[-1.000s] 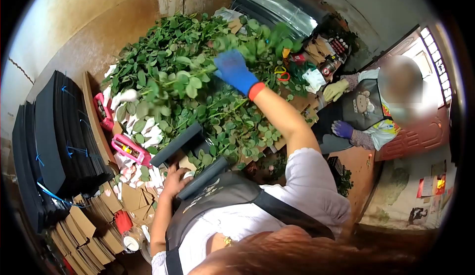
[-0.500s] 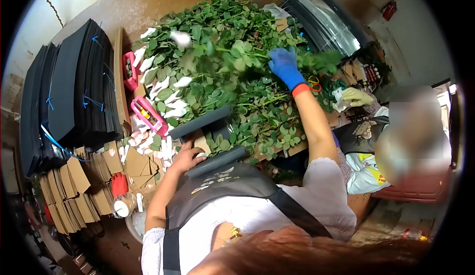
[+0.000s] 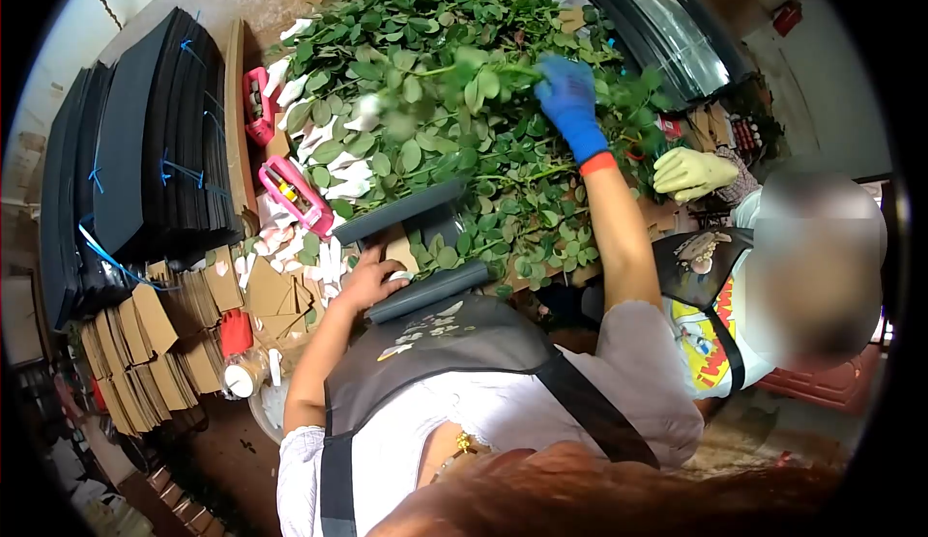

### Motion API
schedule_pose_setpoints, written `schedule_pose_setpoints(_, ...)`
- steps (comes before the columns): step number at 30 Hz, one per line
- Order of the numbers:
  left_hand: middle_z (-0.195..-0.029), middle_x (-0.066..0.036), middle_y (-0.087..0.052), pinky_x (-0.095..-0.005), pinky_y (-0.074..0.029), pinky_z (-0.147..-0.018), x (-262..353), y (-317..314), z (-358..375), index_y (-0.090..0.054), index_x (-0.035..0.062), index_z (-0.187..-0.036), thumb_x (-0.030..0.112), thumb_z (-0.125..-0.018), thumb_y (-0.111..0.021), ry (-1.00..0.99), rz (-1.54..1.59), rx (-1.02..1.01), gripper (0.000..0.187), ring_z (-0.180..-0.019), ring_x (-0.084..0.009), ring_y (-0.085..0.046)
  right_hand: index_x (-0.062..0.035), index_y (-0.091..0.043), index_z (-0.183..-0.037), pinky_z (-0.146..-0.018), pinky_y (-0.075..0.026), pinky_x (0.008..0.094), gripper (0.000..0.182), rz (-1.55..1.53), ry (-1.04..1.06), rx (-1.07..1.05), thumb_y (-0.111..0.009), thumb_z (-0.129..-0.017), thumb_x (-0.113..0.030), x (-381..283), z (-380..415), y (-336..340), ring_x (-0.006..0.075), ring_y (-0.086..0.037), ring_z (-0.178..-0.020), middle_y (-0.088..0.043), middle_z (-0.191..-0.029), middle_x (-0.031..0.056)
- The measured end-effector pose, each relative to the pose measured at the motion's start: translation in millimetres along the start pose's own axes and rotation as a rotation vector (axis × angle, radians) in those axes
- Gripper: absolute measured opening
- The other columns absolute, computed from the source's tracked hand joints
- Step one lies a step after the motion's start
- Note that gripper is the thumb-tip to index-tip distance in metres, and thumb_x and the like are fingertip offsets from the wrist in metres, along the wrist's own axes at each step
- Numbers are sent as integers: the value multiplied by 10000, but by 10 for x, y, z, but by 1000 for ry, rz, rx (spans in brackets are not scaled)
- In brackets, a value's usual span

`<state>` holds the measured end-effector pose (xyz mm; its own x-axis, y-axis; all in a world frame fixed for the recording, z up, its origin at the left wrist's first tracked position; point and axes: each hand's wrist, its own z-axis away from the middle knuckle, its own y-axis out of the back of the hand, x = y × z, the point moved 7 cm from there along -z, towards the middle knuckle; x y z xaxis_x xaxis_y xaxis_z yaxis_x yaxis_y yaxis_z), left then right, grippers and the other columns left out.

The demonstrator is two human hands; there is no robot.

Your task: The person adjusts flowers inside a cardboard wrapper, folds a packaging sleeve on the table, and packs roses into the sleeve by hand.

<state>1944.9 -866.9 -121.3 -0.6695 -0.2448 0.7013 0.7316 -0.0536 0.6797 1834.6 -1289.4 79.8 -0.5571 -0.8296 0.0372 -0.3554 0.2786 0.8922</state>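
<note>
Presently, right hand (image 3: 570, 102): we see its blue glove closed on a leafy stem (image 3: 464, 68), raised over the heap.
Left hand (image 3: 372, 281): bare, resting on a dark tray (image 3: 425, 290); grip unclear.
Handling: we judge the stem light, springy, possibly thorny; hold the bare lower part.

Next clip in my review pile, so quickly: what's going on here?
A person stands at a table heaped with leafy stems. The right hand, in a blue glove, grips one stem in the pile. The bare left hand rests by two dark trays at the near edge. A co-worker's hand in a yellow glove reaches in from the right. Pink staplers, cardboard pieces and black sheets lie left.
</note>
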Motion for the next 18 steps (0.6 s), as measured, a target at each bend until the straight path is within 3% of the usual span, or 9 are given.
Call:
schedule_pose_setpoints(2,-1279,-234,-521,-458,-400,-1046,43,34,-26,-733,142,-1098,388,-861,-743,16,18,5,342,-1229,-418,-469,-162,-680,-1078,-1116,-354,525,267,-155,9,415,-678,-812,-186,-101,114,567,269,-610,-1143,-678,-1201,34)
schedule_pose_setpoints(3,-1277,-234,-521,-458,-399,-1047,47,33,7,-732,143,-1099,388,-862,-742,29,24,-3,341,-1234,-420,-467,-162,-680,-1106,-1099,-372,515,310,-36,11,381,-677,-798,-196,-186,201,680,271,-622,-1121,-693,-1179,49)
schedule_pose_setpoints(6,-1252,-233,-529,-454,-401,-1039,25,24,8,-733,152,-1098,387,-858,-745,18,0,0,336,-1206,-416,-477,-155,-676,-1109,-1086,-380,509,322,-79,62,-166,-675,-792,-205,-411,549,325,292,-635,-1074,-705,-1128,81)
schedule_pose_setpoints(8,-1247,-232,-532,-454,-403,-1037,17,23,-14,-734,150,-1095,389,-856,-747,40,19,-15,338,-1207,-417,-477,-142,-663,-1066,-1084,-382,511,279,-163,64,-227,-667,-798,-218,-472,938,39,315,-636,-1037,-702,-1061,95)
schedule_pose_setpoints(10,-1231,-226,-534,-457,-408,-1026,30,25,10,-735,145,-1089,391,-853,-751,21,23,14,341,-1205,-419,-479,-148,-653,-1051,-1110,-357,511,304,-117,86,-491,-680,-782,-287,-607,1163,-273,316,-632,-1040,-692,-1011,94)
schedule_pose_setpoints(11,-1222,-223,-534,-457,-408,-1022,30,16,16,-736,142,-1085,388,-849,-756,-6,28,39,341,-1192,-417,-482,-137,-643,-1071,-1140,-310,537,399,-31,70,-627,-697,-763,-384,-638,1296,-489,310,-630,-1050,-687,-996,79)
schedule_pose_setpoints(14,-1191,-211,-533,-453,-409,-1006,4,0,12,-733,159,-1106,385,-856,-749,-49,13,69,338,-1180,-405,-485,-121,-645,-1083,-1152,-259,585,453,42,34,-590,-692,-766,-441,-811,1381,-562,310,-628,-1047,-686,-1020,69)
schedule_pose_setpoints(15,-1181,-206,-533,-451,-409,-1000,8,7,10,-731,168,-1118,385,-861,-744,-63,3,70,337,-1180,-401,-485,-111,-669,-1039,-1147,-236,619,379,45,-59,-661,-671,-799,-404,-939,1287,-437,315,-629,-1053,-682,-1042,82)
schedule_pose_setpoints(18,-1111,-195,-538,-445,-421,-972,71,53,16,-734,162,-1113,389,-859,-745,-1,2,30,341,-1130,-393,-505,-128,-693,-1001,-1153,-224,617,313,106,-107,-498,-658,-810,-373,-974,1291,-609,304,-632,-1086,-686,-1074,91)
